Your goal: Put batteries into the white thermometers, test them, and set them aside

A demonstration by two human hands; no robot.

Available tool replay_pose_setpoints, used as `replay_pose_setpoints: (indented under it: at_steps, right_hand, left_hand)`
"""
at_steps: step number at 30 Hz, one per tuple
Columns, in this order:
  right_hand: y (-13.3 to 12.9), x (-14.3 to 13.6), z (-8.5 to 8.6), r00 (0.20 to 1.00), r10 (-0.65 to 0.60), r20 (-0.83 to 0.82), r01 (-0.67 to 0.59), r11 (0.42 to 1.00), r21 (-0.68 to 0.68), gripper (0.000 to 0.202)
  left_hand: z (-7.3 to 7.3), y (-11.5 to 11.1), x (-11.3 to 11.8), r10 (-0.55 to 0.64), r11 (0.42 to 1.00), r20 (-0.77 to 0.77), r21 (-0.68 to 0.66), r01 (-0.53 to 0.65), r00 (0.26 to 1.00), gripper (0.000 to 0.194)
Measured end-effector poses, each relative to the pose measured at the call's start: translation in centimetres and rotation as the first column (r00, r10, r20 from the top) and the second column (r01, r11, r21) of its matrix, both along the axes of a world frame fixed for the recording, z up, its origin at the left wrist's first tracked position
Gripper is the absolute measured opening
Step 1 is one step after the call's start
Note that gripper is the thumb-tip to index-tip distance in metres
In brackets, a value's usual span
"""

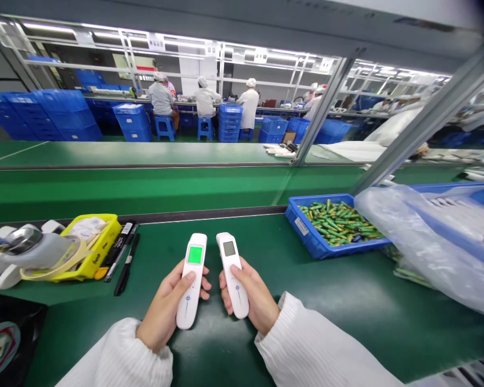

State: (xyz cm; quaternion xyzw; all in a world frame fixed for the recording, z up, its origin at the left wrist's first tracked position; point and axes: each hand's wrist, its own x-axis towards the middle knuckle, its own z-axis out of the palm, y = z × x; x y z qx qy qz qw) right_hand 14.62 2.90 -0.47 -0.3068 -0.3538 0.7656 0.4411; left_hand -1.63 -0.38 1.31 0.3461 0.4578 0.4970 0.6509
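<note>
My left hand (167,301) is wrapped round a white infrared thermometer (189,306), whose small screen glows bright green. The thumb lies on its front, near the buttons. A second white infrared thermometer (239,298) is gripped in my right hand (258,298), its screen grey and unlit, with the thumb on its face just below that screen. Both thermometers are held side by side above the green table (306,322), heads pointing away from me and a narrow gap between them. My fingers behind the thermometers are partly hidden.
At right, a blue bin (320,250) holds many green batteries, beside a clear plastic bag (411,231). On the left are a yellow basket (108,242), black pens (127,263) and a pump bottle (44,252). Beyond the green conveyor belt (145,153), people in white work among blue crates (229,121).
</note>
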Motion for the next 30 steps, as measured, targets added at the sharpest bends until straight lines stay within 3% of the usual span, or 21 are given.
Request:
replay_pose_setpoints:
  at_steps: [5, 10, 18, 25, 30]
  right_hand:
    - [0.3, 0.3, 0.2, 0.997, -0.024, -0.072, 0.020, 0.998, -0.059, 0.033]
    - [0.5, 0.4, 0.3, 0.998, -0.017, -0.059, 0.012, 0.997, -0.073, 0.041]
    - [-0.3, -0.1, 0.2, 0.998, 0.046, -0.032, -0.046, 0.999, -0.006, 0.039]
    - [-0.2, 0.1, 0.6, 1.000, 0.024, -0.008, -0.024, 0.999, -0.029, 0.039]
    - [-0.2, 0.2, 0.4, 1.000, 0.012, 0.010, -0.012, 0.999, 0.035, 0.038]
  left_hand:
    - [0.3, 0.0, 0.1, 0.010, 1.000, -0.019, -0.008, -0.010, 1.000, 0.035]
    - [0.4, 0.1, 0.4, 0.100, 0.995, 0.061, -0.023, -0.099, 0.993, 0.047]
    - [0.9, -0.5, 1.1, 0.062, 0.996, 0.121, 0.053, -0.069, 0.991, 0.074]
    - [1.2, -0.6, 1.3, 0.098, 0.993, 0.125, 0.051, -0.105, 0.987, 0.067]
    - [0.8, -0.7, 1.1, 0.067, 0.994, 0.098, 0.085, -0.075, 0.993, 0.074]
